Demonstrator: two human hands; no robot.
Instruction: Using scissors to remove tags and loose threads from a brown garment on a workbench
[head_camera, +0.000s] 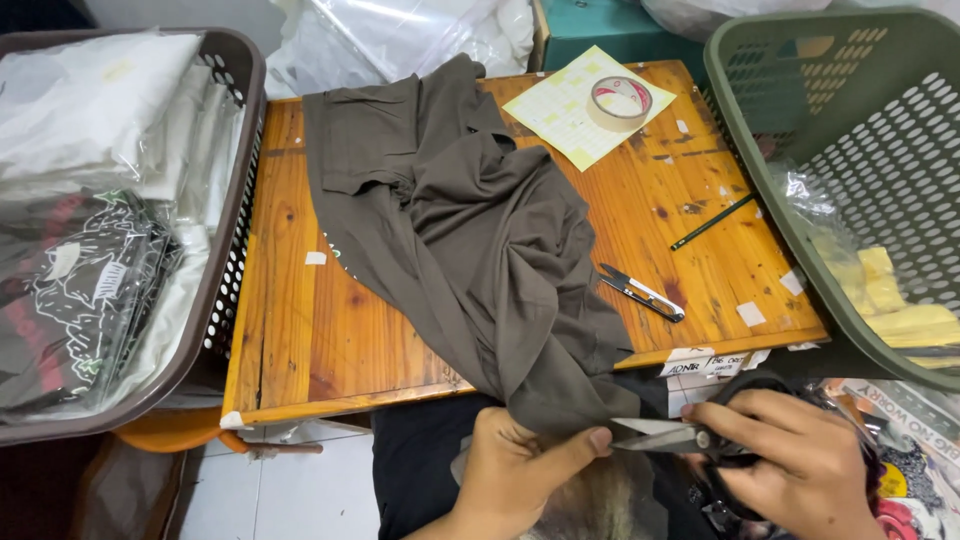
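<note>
A brown garment sprawls across the wooden tabletop, its lower end hanging off the near edge. My left hand pinches that end; my right hand grips scissors, blades touching the cloth. Right of the garment lie small snips, a pencil, and a tape roll on yellow paper. Left of it, a brown basket holds bagged clothes. Right of it, a green basket holds yellow packets.
</note>
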